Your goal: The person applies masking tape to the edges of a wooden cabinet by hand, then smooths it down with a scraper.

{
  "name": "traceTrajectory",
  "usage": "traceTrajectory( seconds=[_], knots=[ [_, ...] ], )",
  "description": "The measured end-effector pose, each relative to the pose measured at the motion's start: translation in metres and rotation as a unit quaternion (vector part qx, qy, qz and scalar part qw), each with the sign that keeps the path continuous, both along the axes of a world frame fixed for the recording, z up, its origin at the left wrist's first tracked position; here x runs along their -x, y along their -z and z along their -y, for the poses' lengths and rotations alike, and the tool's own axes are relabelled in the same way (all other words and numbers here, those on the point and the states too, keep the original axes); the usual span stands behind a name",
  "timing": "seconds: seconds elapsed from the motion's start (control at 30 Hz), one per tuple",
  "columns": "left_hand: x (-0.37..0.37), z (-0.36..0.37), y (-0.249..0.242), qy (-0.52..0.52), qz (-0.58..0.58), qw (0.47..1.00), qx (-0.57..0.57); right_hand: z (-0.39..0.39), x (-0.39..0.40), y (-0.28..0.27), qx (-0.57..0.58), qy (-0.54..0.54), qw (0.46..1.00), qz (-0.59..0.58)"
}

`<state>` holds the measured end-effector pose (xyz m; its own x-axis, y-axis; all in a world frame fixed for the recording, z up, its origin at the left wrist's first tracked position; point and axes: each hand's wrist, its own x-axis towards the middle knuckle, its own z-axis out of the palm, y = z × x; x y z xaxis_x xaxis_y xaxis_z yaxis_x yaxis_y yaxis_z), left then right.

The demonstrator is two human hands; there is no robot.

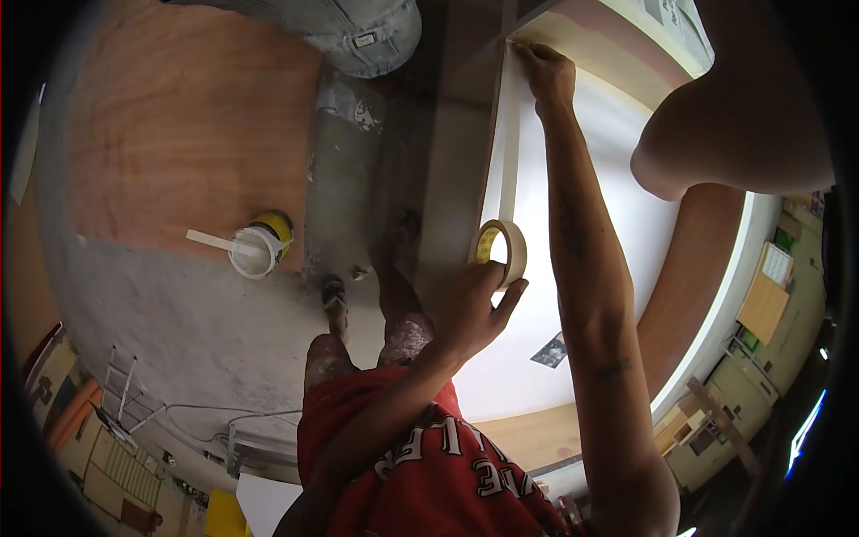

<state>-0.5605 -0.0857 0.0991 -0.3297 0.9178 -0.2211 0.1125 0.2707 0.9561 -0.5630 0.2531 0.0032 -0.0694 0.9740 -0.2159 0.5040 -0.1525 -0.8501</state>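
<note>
My left hand (477,304) grips a roll of masking tape (514,251) at the near part of a wood-framed white panel (528,376). A pale tape strip (510,134) runs from the roll along the panel's left edge to the far corner. There my right hand (548,76) has its fingertips pressed together on the strip's far end; the exact grip is partly hidden. My right arm reaches over the white surface. On the panel, below the roll, lies a small dark printed piece (548,350).
A reddish plywood sheet (188,134) lies left, with a white tub (255,253) and flat stick (213,240) at its edge. Someone in jeans (367,40) is at the top. Another person's bare limb (734,116) looms upper right. Cables (206,434) cross the concrete floor (170,331).
</note>
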Motion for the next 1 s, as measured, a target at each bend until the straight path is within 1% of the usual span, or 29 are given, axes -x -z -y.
traceTrajectory(
  seconds=[0.13, 0.27, 0.43, 0.67, 0.73, 0.87, 0.93, 0.97, 1.0],
  knots=[
    [-0.003, -0.002, 0.002, 0.001, -0.018, 1.0, -0.009, -0.004, -0.001, 0.004, -0.031, 0.001, 0.998, 0.051],
    [-0.007, -0.001, 0.006, -0.007, -0.013, 1.0, -0.002, -0.004, 0.0, 0.005, -0.045, 0.01, 0.997, 0.058],
    [-0.004, -0.003, 0.008, 0.001, -0.018, 1.0, -0.004, 0.003, 0.007, -0.003, -0.055, 0.025, 0.993, 0.103],
    [-0.004, -0.004, 0.01, 0.011, -0.009, 1.0, 0.01, 0.008, 0.01, -0.006, -0.051, 0.034, 0.992, 0.108],
    [-0.006, -0.004, 0.011, -0.009, -0.007, 1.0, -0.005, 0.009, 0.009, -0.004, -0.071, 0.028, 0.995, 0.063],
    [-0.004, -0.005, 0.01, -0.009, 0.0, 1.0, 0.001, 0.007, 0.01, -0.003, -0.08, 0.014, 0.992, 0.092],
    [-0.003, -0.005, 0.009, 0.011, -0.013, 1.0, 0.012, 0.002, 0.006, 0.008, -0.121, -0.014, 0.99, 0.073],
    [-0.003, -0.005, 0.009, 0.009, -0.012, 1.0, 0.013, 0.0, 0.003, 0.013, -0.12, -0.015, 0.99, 0.073],
    [-0.003, -0.005, 0.008, 0.01, -0.021, 1.0, 0.013, -0.002, 0.001, 0.017, -0.152, -0.035, 0.986, 0.06]
  ],
)
